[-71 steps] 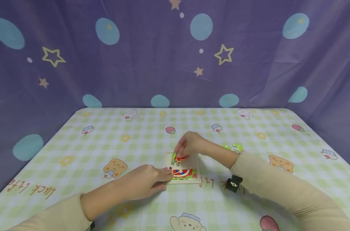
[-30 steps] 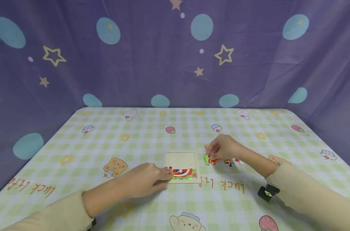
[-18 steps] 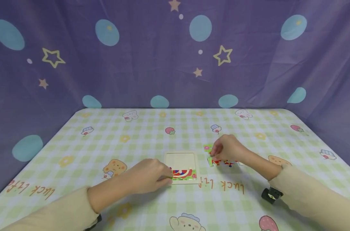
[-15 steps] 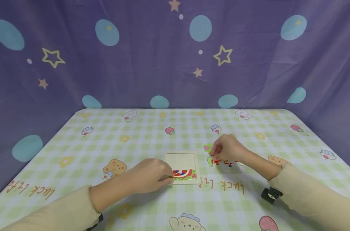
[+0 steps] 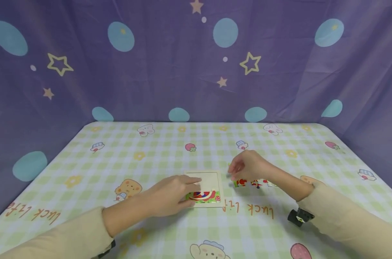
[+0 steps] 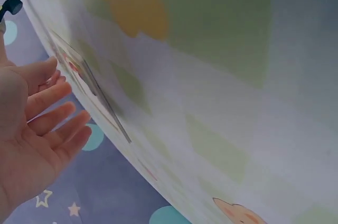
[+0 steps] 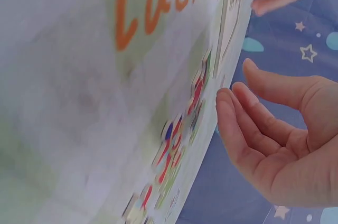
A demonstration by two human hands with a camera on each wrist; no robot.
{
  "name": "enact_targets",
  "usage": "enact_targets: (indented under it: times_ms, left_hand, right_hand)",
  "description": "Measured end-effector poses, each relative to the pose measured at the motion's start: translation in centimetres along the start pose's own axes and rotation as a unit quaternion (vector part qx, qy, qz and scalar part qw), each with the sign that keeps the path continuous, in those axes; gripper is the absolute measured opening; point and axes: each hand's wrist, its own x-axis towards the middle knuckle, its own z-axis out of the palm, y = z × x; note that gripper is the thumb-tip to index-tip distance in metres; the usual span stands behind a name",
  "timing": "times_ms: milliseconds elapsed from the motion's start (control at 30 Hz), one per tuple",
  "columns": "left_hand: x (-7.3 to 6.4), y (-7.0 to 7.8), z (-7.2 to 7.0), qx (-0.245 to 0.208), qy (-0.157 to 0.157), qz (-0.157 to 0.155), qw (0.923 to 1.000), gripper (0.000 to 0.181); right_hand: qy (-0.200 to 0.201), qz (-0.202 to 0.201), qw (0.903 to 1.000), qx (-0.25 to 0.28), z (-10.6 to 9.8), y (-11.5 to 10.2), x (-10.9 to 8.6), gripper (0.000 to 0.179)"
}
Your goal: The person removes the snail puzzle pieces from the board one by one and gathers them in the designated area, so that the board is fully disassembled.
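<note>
A small square wooden puzzle tray lies flat at the middle of the table. Its near part is filled with a red, blue and green picture; its far part shows bare wood. My left hand reaches over the tray's left side, fingers apart and holding nothing. Whether a fingertip touches the tray I cannot tell. To the right of the tray, my right hand hovers above several loose puzzle pieces. In the right wrist view its thumb and fingers are parted with nothing between them. The hand partly hides the pieces.
A checked cloth printed with cartoon figures covers the table. More loose pieces lie in a group on the cloth in the right wrist view. A purple curtain hangs behind the table.
My right hand has carried a green and red puzzle piece from above the tray to the right and let it go. My left hand has moved from the tray's left edge farther over it, fingers spreading.
</note>
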Motion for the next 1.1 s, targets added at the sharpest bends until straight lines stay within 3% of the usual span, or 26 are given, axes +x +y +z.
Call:
enact_targets:
  times_ms: [300,400,633,833,1100]
  left_hand:
    - [0.4,-1.4,0.6,-0.041,0.002,-0.029,0.9987,0.035]
    - [0.4,-1.5,0.8,-0.054,-0.005,-0.043,0.9976,0.037]
    - [0.3,-1.3,0.8,-0.066,-0.024,-0.067,0.9953,0.041]
    - [0.2,-1.2,0.9,-0.076,-0.036,-0.064,0.9944,0.036]
    - [0.2,-1.1,1.1,-0.071,-0.018,-0.043,0.9964,0.026]
  right_hand:
    - [-0.037,-0.035,0.9981,0.033,0.8,-1.4,0.1,0.013]
    - [-0.046,-0.028,0.9978,0.037,1.2,-1.7,0.3,0.014]
    - [-0.068,-0.059,0.9955,0.029,2.2,-2.4,0.4,0.015]
    - [-0.077,-0.078,0.9938,0.018,3.1,-3.0,0.6,0.012]
    - [-0.070,-0.083,0.9940,-0.010,3.5,-3.5,0.8,0.006]
